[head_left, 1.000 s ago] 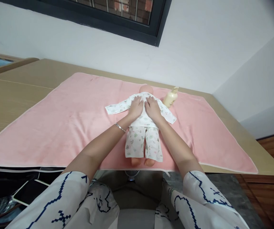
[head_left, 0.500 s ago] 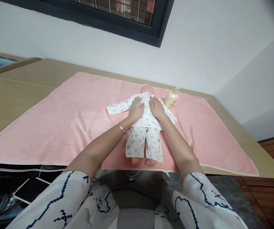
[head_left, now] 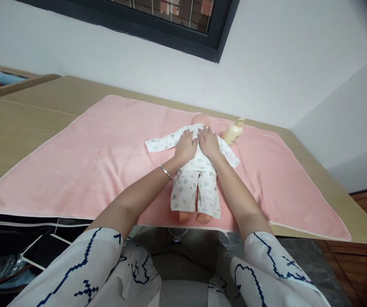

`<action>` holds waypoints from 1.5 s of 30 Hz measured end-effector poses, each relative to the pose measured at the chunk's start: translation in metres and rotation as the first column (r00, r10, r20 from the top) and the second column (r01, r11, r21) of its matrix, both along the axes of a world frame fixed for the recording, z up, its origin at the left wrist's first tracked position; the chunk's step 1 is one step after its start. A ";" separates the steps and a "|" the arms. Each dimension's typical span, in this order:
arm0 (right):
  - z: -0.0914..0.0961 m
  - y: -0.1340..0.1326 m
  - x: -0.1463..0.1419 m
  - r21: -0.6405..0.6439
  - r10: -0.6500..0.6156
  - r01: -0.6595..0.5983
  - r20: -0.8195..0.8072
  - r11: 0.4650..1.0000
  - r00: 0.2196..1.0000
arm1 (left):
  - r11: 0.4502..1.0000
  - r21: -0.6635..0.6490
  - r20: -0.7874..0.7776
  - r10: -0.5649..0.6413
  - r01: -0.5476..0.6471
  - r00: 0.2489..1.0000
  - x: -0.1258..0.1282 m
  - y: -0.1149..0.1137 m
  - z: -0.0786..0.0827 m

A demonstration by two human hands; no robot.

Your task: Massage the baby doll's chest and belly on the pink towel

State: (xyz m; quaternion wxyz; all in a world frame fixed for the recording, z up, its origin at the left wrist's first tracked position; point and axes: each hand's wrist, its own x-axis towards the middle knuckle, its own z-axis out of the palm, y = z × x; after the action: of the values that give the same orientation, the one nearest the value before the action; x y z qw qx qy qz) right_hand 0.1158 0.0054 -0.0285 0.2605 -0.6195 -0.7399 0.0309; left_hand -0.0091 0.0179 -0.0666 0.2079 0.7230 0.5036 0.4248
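A baby doll [head_left: 200, 120] lies on a pink blanket [head_left: 74, 162], its head toward the wall and its feet at the near edge. It wears a white printed top [head_left: 199, 163] and matching trousers [head_left: 184, 192]. My left hand [head_left: 186, 146] rests flat on the left side of the doll's upper body, fingers stretched out. On the other side lies my right hand [head_left: 208, 143], also flat with its fingers spread. Both palms touch the top and hold nothing. A pale yellow pump bottle [head_left: 233, 132] is by the doll's right-hand sleeve.
The blanket covers much of a wooden table [head_left: 42, 96] against a white wall. A dark-framed window [head_left: 222, 38] is above. At far left is a wooden-edged tray or crib [head_left: 20, 85] with blue inside. A small fan [head_left: 177, 232] shows below the table edge.
My right hand has shifted slightly inward, toward my left hand, on the doll's top. The whole view has moved a little; the doll and bottle keep their places on the blanket.
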 end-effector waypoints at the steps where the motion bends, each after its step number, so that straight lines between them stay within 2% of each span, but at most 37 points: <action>1: -0.001 0.000 0.001 -0.008 -0.032 0.032 -0.004 0.999 0.999 | 1.000 -0.010 -0.023 0.011 -0.011 1.000 0.000 -0.002 0.002; 5: -0.004 -0.005 -0.007 -0.018 -0.081 0.082 0.047 0.996 0.996 | 1.000 -0.017 -0.062 0.018 -0.019 0.998 -0.001 -0.004 0.003; 8: -0.003 -0.002 -0.003 -0.027 0.004 -0.001 0.113 1.000 0.994 | 1.000 -0.004 -0.109 0.022 -0.023 0.994 -0.001 -0.002 0.003; 11: -0.002 0.010 0.014 -0.079 0.087 -0.081 0.071 0.994 0.994 | 1.000 0.002 -0.134 0.020 -0.020 0.991 0.000 0.000 0.002; 14: 0.000 0.014 0.022 -0.100 -0.030 0.034 0.043 0.994 0.999 | 1.000 0.018 -0.123 0.016 -0.014 0.992 0.000 0.001 0.000; 16: 0.003 0.007 0.015 -0.087 -0.098 0.107 0.098 0.990 0.990 | 1.000 0.018 -0.097 0.017 -0.015 0.995 0.000 0.001 -0.001; 17: 0.006 0.001 0.009 -0.081 -0.081 0.092 0.133 0.992 0.988 | 1.000 0.009 -0.073 0.020 -0.020 0.997 0.000 0.000 -0.001; 21: 0.013 -0.013 -0.013 -0.087 0.182 -0.169 0.185 0.982 0.966 | 0.999 -0.033 0.085 0.030 -0.027 0.996 -0.004 -0.003 -0.003; 24: 0.011 -0.008 -0.010 -0.072 0.225 -0.216 0.138 0.974 0.965 | 0.999 -0.038 0.141 0.021 -0.016 0.990 -0.005 -0.003 -0.005; 28: 0.004 0.004 0.004 -0.069 0.114 -0.109 0.074 0.992 0.991 | 0.999 -0.004 0.077 0.034 -0.034 0.996 -0.003 0.000 -0.009; 30: 0.004 0.000 0.002 -0.085 -0.035 0.039 0.058 0.996 0.998 | 0.999 0.012 0.059 0.034 -0.034 0.998 -0.002 0.003 -0.012; 33: 0.007 -0.014 -0.015 -0.124 -0.246 0.254 0.081 0.959 0.966 | 0.999 0.014 0.057 0.037 -0.038 0.998 -0.002 0.007 -0.016; 35: 0.008 -0.020 -0.025 -0.111 -0.186 0.201 0.130 0.973 0.974 | 0.999 0.011 0.070 0.038 -0.039 0.997 -0.003 0.008 -0.017; 38: 0.008 -0.015 -0.020 -0.074 0.068 -0.058 0.144 0.996 0.987 | 0.999 0.014 0.093 0.038 -0.040 0.995 -0.003 0.008 -0.017; 39: 0.006 -0.010 -0.014 -0.061 0.098 -0.091 0.121 0.994 0.988 | 0.999 0.014 0.087 0.040 -0.041 0.995 -0.003 0.007 -0.016; 41: 0.003 -0.001 -0.002 -0.041 0.028 -0.026 0.049 0.999 0.998 | 0.999 0.013 0.057 0.041 -0.042 0.998 -0.002 0.005 -0.015; 43: 0.000 0.004 0.007 -0.040 -0.117 0.117 -0.003 0.992 0.993 | 0.999 0.007 0.021 0.044 -0.044 0.999 -0.002 0.003 -0.013; 45: -0.002 0.004 0.008 -0.045 -0.202 0.202 0.006 0.978 0.979 | 0.999 -0.013 -0.005 0.047 -0.047 0.999 -0.003 0.003 -0.009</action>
State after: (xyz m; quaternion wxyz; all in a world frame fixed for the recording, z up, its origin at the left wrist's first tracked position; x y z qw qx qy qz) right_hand 0.1242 0.0099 -0.0302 0.2478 -0.6970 -0.6726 0.0205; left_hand -0.0119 0.0210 -0.0756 0.2014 0.7106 0.5236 0.4247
